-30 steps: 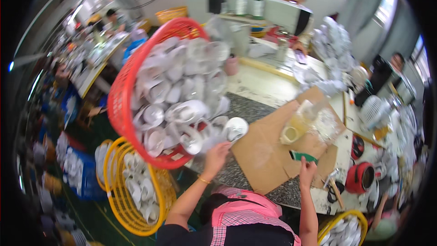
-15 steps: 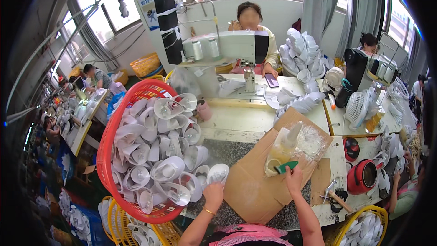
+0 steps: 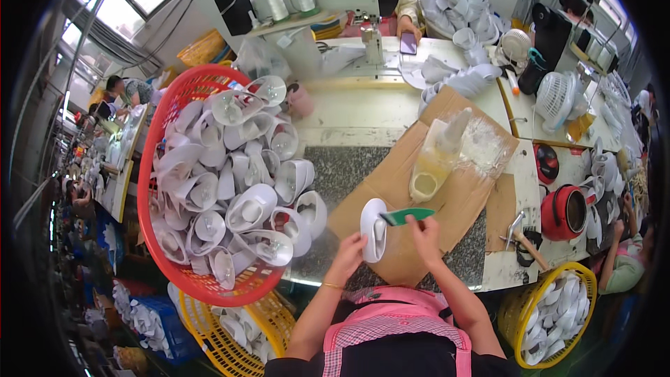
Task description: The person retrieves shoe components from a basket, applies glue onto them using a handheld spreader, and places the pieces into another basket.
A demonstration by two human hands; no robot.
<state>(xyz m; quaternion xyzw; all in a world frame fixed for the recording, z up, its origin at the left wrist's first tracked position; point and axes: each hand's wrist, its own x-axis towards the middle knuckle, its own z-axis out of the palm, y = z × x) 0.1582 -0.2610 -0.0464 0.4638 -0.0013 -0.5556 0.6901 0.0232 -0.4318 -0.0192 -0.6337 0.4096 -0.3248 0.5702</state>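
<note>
My left hand (image 3: 347, 258) is closed on the side of a white shoe upper (image 3: 375, 246), holding it above the cardboard. Pinched in my right hand (image 3: 423, 236) is a green-handled brush (image 3: 412, 215), its dark tip at the opening of the upper. Ahead of the brush, a translucent plastic container (image 3: 431, 157) with yellowish paste inside lies on the brown cardboard sheet (image 3: 391, 178). To the left, a red plastic basket (image 3: 148, 167) leans on the table edge, heaped with many more white shoe uppers (image 3: 252, 206).
A hammer (image 3: 528, 243) and a red pot (image 3: 558, 213) stand to the right. Below the table are yellow baskets (image 3: 513, 307) of white pieces. Across the table, a sewing machine (image 3: 321, 0) stands before a person whose hand (image 3: 407, 26) touches a phone (image 3: 408, 43).
My left hand has brought a shoe upper from the basket's edge to the middle. My right hand has moved the brush from the paste container down and left to the upper. The view has tilted down.
</note>
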